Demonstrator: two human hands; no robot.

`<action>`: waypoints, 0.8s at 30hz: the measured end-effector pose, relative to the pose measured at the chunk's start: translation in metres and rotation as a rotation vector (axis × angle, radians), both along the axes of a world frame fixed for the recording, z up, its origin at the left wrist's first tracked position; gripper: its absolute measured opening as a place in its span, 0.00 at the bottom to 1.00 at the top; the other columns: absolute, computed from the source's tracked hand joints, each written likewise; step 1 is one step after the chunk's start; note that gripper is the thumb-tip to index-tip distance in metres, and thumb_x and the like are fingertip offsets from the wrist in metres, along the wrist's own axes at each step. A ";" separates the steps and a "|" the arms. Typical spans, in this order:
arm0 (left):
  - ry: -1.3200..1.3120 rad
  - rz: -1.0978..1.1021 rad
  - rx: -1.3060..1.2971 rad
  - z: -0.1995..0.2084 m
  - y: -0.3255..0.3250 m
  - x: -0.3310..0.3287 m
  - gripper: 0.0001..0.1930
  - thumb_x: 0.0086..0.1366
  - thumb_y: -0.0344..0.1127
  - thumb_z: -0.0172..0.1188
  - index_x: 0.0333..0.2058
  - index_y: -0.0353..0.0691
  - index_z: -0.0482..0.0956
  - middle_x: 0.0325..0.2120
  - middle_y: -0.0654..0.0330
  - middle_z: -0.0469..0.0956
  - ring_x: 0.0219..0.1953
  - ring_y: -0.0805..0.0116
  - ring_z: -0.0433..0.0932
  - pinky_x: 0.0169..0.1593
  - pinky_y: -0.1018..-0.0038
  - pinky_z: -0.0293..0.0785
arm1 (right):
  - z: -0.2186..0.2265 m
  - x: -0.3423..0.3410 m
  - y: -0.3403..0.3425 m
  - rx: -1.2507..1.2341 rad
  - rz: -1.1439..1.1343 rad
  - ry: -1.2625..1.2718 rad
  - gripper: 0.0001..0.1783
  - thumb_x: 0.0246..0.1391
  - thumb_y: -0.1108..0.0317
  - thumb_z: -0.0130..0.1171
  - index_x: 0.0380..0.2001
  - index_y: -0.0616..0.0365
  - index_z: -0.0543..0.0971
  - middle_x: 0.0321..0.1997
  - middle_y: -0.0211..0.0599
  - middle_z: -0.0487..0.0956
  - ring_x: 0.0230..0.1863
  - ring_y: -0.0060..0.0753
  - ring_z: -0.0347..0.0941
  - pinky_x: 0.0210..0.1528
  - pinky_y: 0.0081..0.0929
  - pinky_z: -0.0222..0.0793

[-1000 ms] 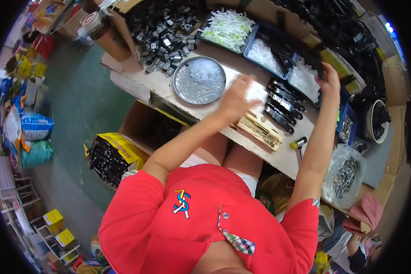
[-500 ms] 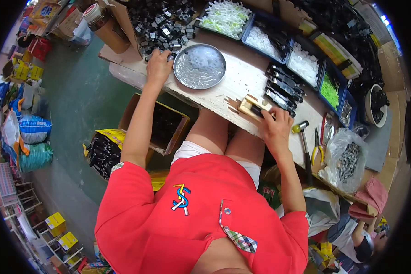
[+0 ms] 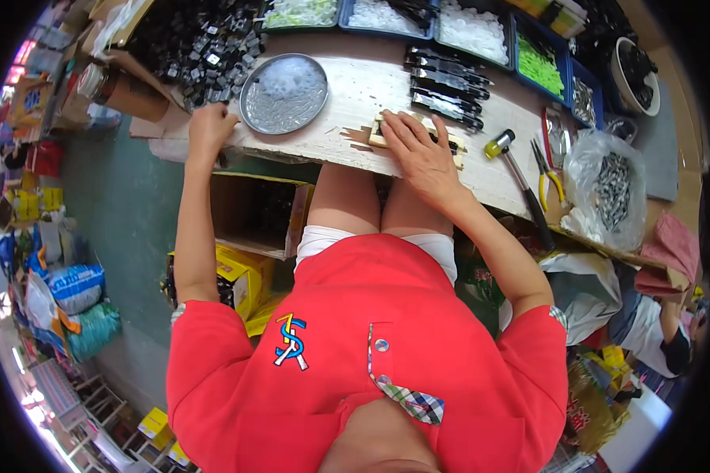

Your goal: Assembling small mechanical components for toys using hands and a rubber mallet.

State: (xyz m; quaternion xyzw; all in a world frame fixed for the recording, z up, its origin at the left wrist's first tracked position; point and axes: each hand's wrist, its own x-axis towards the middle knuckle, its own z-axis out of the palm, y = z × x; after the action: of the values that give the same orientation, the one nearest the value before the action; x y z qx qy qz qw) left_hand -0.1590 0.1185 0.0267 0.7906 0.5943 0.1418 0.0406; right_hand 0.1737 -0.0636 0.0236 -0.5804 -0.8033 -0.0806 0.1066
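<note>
My left hand (image 3: 211, 135) is closed at the table's left front edge, beside a round metal dish (image 3: 270, 118) holding whitish, wet-looking stuff. A small dark bit shows under its fingers; I cannot make out what it is. Small black parts (image 3: 205, 59) lie heaped just beyond that hand. My right hand (image 3: 426, 162) rests over a cream-coloured block fixture (image 3: 378, 135), fingers stretched out across its top. Something dark sits in the fixture, mostly hidden by the fingers. Several long black pieces (image 3: 447, 88) lie in a row behind it.
A hammer (image 3: 522, 181) and yellow-handled pliers (image 3: 550, 172) lie to the right, by a plastic bag (image 3: 607, 189) of metal parts. Blue trays (image 3: 541, 65) of small pieces line the back. A brown jar (image 3: 126, 93) stands left. Below is an open carton (image 3: 248, 213).
My left hand has moved from the black parts toward the table's edge. The right hand has shifted from the fixture's right end onto its top, fingers now stretched. The view has tilted.
</note>
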 end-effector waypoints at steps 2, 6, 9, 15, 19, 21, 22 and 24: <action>-0.498 0.227 -0.336 0.022 -0.020 0.014 0.09 0.48 0.33 0.57 0.28 0.34 0.79 0.15 0.58 0.75 0.17 0.69 0.75 0.20 0.76 0.70 | 0.000 0.002 -0.001 0.011 0.011 0.037 0.23 0.46 0.71 0.46 0.50 0.54 0.67 0.59 0.29 0.62 0.59 0.30 0.56 0.59 0.47 0.44; -1.209 0.054 -0.550 0.037 -0.057 0.049 0.09 0.51 0.28 0.56 0.33 0.31 0.76 0.18 0.59 0.74 0.18 0.72 0.75 0.19 0.82 0.71 | -0.002 0.005 0.003 0.165 -0.018 0.546 0.11 0.48 0.71 0.51 0.37 0.55 0.75 0.45 0.32 0.74 0.45 0.36 0.66 0.49 0.36 0.56; -1.341 -0.159 -0.723 0.038 -0.078 0.119 0.10 0.51 0.24 0.56 0.34 0.30 0.74 0.22 0.56 0.76 0.22 0.69 0.78 0.23 0.79 0.74 | 0.000 0.015 0.005 0.133 -0.060 1.012 0.07 0.49 0.73 0.51 0.32 0.61 0.76 0.38 0.37 0.76 0.40 0.38 0.68 0.43 0.30 0.61; -1.017 -0.323 -0.626 0.027 -0.096 0.196 0.07 0.49 0.26 0.59 0.29 0.32 0.78 0.24 0.59 0.77 0.23 0.74 0.75 0.28 0.80 0.72 | 0.000 0.012 0.006 0.123 -0.076 1.101 0.07 0.49 0.73 0.52 0.32 0.62 0.76 0.35 0.38 0.75 0.40 0.39 0.68 0.42 0.29 0.63; -0.705 -0.411 -0.382 0.012 -0.099 0.203 0.06 0.46 0.27 0.61 0.26 0.35 0.79 0.22 0.61 0.74 0.24 0.75 0.73 0.28 0.78 0.71 | -0.003 0.011 0.006 0.159 -0.095 1.088 0.06 0.48 0.74 0.52 0.30 0.62 0.76 0.34 0.38 0.75 0.39 0.39 0.68 0.41 0.29 0.63; -0.573 -0.397 -0.286 0.008 -0.095 0.198 0.05 0.46 0.27 0.62 0.25 0.36 0.80 0.22 0.60 0.74 0.23 0.74 0.73 0.27 0.78 0.71 | -0.003 0.011 0.007 0.169 -0.089 1.078 0.06 0.47 0.74 0.52 0.29 0.62 0.76 0.34 0.37 0.75 0.38 0.39 0.68 0.41 0.30 0.63; -0.723 -0.349 -0.433 0.000 -0.088 0.196 0.05 0.46 0.27 0.62 0.25 0.35 0.80 0.22 0.61 0.73 0.22 0.74 0.72 0.25 0.79 0.70 | -0.003 0.012 0.007 0.171 -0.092 1.050 0.05 0.47 0.74 0.53 0.29 0.62 0.76 0.34 0.37 0.75 0.38 0.39 0.68 0.40 0.30 0.63; -1.094 -0.171 -0.885 0.005 -0.084 0.196 0.04 0.46 0.24 0.61 0.24 0.33 0.79 0.19 0.63 0.72 0.17 0.77 0.69 0.19 0.83 0.65 | -0.003 0.013 0.008 0.170 -0.091 1.022 0.05 0.47 0.74 0.53 0.29 0.61 0.76 0.33 0.36 0.75 0.38 0.38 0.68 0.39 0.30 0.63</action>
State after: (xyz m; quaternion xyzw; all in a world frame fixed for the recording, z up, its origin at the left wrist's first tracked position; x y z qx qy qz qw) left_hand 0.0371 0.0350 0.0316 0.5593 0.4262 0.2598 0.6618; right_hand 0.1869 -0.0559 0.0206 -0.5693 -0.6133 0.1435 0.5284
